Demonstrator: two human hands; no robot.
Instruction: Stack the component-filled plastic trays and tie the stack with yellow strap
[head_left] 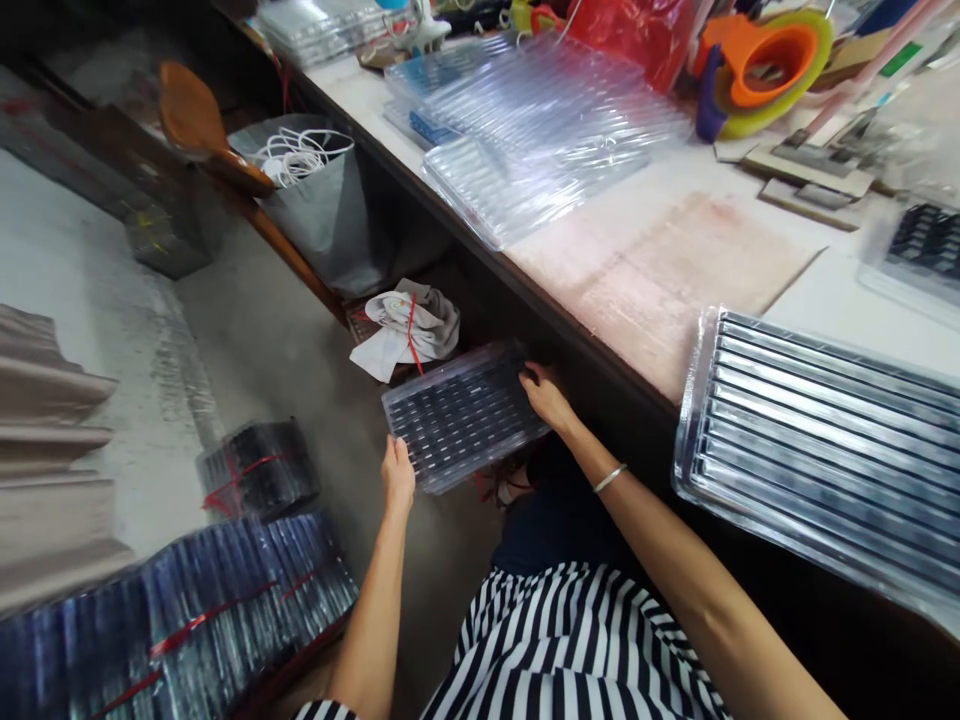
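Between my two hands hangs a clear plastic tray [465, 415] holding rows of small black parts, tilted over the floor beside the table edge. My left hand [398, 468] is closed on its near left corner, and my right hand [546, 395] grips the far right edge with the thumb on top. Below and behind the tray lies a bundle of pale cloth [424, 325] tied with a red band. On the table to my right rests a larger ribbed clear tray [817, 440] with dark strips showing in it.
Clear ribbed trays [555, 120] lie stacked on the white table [592, 235], near a tape dispenser [772, 70]. Bundled dark trays [195, 610] with red ties are at lower left. A grey bag [322, 220] with white cord and a wooden chair [191, 115] stand beyond.
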